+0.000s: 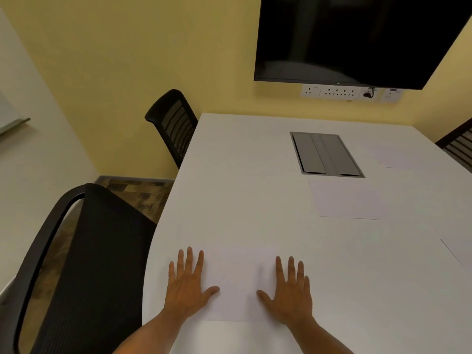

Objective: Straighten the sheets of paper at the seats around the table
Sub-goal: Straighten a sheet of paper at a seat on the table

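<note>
Where palms press: sheet (pixel 238 282) on table (pixel 242 187)

The setting is an office meeting room. A large white table (pixel 255 175) fills the space, with a grey cable hatch (pixel 327 154) set flush in its top. Black mesh chairs (pixel 173 126) stand along the table's left edge; another shows at its right edge. On the yellow wall beyond the table's far end hangs a dark screen (pixel 357 37), with a row of sockets (pixel 337 93) directly beneath it.
</note>
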The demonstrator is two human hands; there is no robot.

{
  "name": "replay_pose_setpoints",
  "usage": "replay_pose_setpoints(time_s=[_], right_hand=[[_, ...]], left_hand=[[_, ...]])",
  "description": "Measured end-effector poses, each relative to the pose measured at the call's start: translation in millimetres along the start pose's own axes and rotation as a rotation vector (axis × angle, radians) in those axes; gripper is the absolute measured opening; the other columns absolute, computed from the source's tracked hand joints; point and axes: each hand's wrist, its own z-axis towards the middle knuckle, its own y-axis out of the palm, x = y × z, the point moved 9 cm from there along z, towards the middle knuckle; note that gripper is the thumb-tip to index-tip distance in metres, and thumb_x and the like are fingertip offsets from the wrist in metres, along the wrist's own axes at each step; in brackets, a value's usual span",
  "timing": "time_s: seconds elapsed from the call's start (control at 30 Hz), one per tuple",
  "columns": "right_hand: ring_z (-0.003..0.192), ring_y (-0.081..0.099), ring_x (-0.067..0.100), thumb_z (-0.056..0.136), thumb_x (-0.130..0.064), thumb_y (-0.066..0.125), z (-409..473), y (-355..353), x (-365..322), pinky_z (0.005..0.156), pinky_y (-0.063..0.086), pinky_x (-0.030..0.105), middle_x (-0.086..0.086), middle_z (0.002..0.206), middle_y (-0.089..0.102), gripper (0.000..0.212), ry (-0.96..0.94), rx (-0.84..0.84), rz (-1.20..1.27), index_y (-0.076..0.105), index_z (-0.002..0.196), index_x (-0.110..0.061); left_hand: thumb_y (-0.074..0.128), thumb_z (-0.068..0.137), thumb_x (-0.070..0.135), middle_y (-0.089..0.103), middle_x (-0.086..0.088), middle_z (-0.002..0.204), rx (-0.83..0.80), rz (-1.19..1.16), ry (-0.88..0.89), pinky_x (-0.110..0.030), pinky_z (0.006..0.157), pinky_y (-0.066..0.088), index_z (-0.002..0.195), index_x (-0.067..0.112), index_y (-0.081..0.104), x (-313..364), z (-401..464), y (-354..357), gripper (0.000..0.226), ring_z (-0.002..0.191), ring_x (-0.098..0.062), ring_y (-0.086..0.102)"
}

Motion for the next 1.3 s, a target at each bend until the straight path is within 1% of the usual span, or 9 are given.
replay_pose_setpoints(time_s=[0.1,0.2,0.27,0.37,0.5,0.57,0.63,0.77,1.3], right_hand=[[0.148,-0.025,0.035,0.078,-0.086,0.028,-2,-11,-4,0.122,-0.002,0.049,0.01,0.162,-0.024,0.111,-0.016,-0.003,-0.015,-0.033,0.144,-0.019],[0.146,-0.029,0.033,0.075,-0.089,0.026,-7,-24,-7,0.121,-0.006,0.049,0.009,0.16,-0.029,0.116,-0.019,-0.008,-0.015,-0.034,0.143,-0.017],[0.146,-0.03,0.033,0.074,-0.091,0.024,-12,-34,-10,0.12,-0.008,0.049,0.008,0.157,-0.033,0.118,-0.016,-0.007,-0.023,-0.035,0.142,-0.015],[0.145,-0.03,0.032,0.071,-0.094,0.02,-19,-51,-17,0.12,-0.009,0.05,0.007,0.154,-0.036,0.12,-0.013,0.007,-0.025,-0.034,0.142,-0.014],[0.145,-0.031,0.031,0.066,-0.098,0.014,-33,-78,-28,0.12,-0.009,0.051,0.005,0.153,-0.037,0.121,-0.029,0.04,-0.023,-0.035,0.142,-0.017],[0.145,-0.031,0.032,0.064,-0.098,0.012,-40,-91,-35,0.12,-0.009,0.052,0.005,0.153,-0.037,0.122,-0.029,0.055,-0.023,-0.035,0.141,-0.017],[0.146,-0.03,0.032,0.064,-0.099,0.011,-53,-105,-45,0.119,-0.009,0.052,0.006,0.154,-0.035,0.122,-0.041,0.071,-0.023,-0.035,0.141,-0.016],[0.146,-0.03,0.031,0.066,-0.098,0.014,-85,-130,-68,0.119,-0.008,0.052,0.007,0.158,-0.031,0.122,-0.085,0.122,-0.003,-0.034,0.142,-0.016],[0.148,-0.021,0.035,0.071,-0.094,0.02,-179,-180,-234,0.121,-0.001,0.057,0.009,0.162,-0.024,0.114,-0.249,0.264,0.029,-0.021,0.153,-0.027]], left_hand=[[0.014,0.07,0.095,-0.026,-0.013,0.16,0.028,0.001,0.084,-0.049,0.117,-0.021,0.154,0.017,-0.016,13,3,-23,0.119,0.147,-0.038,-0.023],[0.019,0.075,0.091,0.033,-0.023,0.156,0.018,0.019,0.173,-0.048,0.114,-0.002,0.154,0.01,0.027,27,-2,-46,0.113,0.14,-0.046,0.034],[0.019,0.076,0.09,0.044,-0.023,0.149,0.016,-0.002,0.193,-0.046,0.112,0.001,0.148,0.01,0.038,33,-5,-61,0.109,0.133,-0.046,0.045],[0.015,0.075,0.092,0.027,-0.022,0.157,0.042,0.009,0.21,-0.046,0.112,-0.009,0.152,0.01,0.036,37,-12,-80,0.115,0.145,-0.048,0.023],[0.023,0.077,0.09,0.047,-0.021,0.147,0.109,-0.003,0.191,-0.046,0.111,0.004,0.141,0.011,0.051,43,-33,-106,0.106,0.151,-0.032,-0.008],[0.019,0.076,0.093,0.025,-0.02,0.159,0.101,-0.04,0.175,-0.048,0.113,-0.005,0.152,0.014,0.03,42,-44,-117,0.11,0.147,-0.025,-0.028],[0.004,0.068,0.098,-0.023,-0.012,0.161,0.103,-0.033,0.169,-0.05,0.111,-0.023,0.153,0.022,-0.016,39,-54,-127,0.115,0.141,-0.024,-0.042],[-0.006,0.067,0.096,-0.044,-0.006,0.153,0.159,0.005,0.133,-0.05,0.113,-0.025,0.141,0.024,-0.04,26,-89,-161,0.108,0.141,-0.031,-0.04],[-0.003,0.069,0.094,-0.016,-0.012,0.165,0.344,0.078,-0.114,-0.055,0.121,-0.008,0.157,0.016,-0.013,-149,-208,-294,0.117,0.15,-0.031,-0.021]])
